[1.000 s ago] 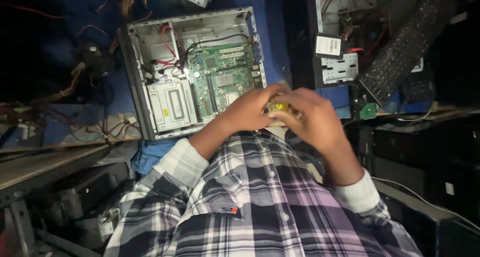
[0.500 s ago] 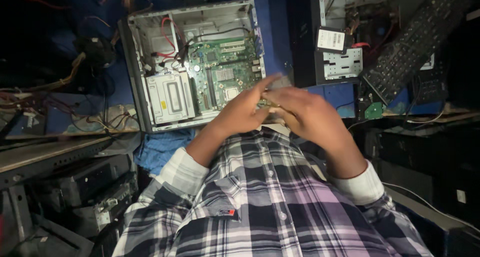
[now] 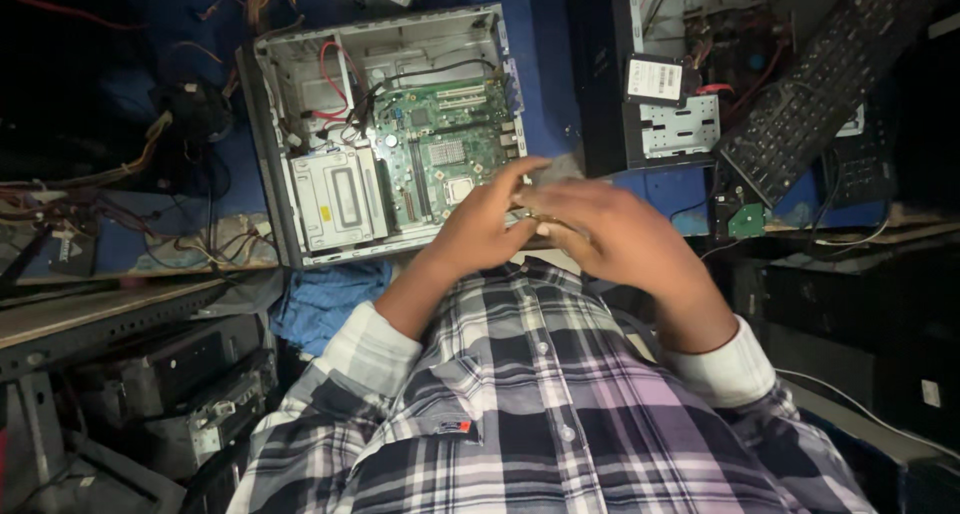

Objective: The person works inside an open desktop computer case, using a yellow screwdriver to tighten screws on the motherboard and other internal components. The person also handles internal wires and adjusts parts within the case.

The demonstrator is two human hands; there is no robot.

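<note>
My left hand (image 3: 478, 226) and my right hand (image 3: 622, 236) meet in front of my chest, above the front edge of an open desktop computer case (image 3: 272, 154). Together they hold a small object (image 3: 553, 170), partly grey with a yellowish bit, which the fingers mostly hide. My right hand lies flat over it and my left hand's fingers curl against it from the left. In the case I see a green motherboard (image 3: 440, 154), a silver drive bay (image 3: 335, 196) and red and black cables (image 3: 340, 84).
A second open case (image 3: 680, 124) with a metal bracket stands to the right on the blue table (image 3: 545, 64). A black keyboard (image 3: 820, 84) leans at the far right. Loose wires (image 3: 60, 199) lie at the left, a blue cloth (image 3: 325, 304) below the case.
Both hands have shifted slightly right and up while still clasped on the small object. My right hand now lies flatter over it. The view has tilted a little.
</note>
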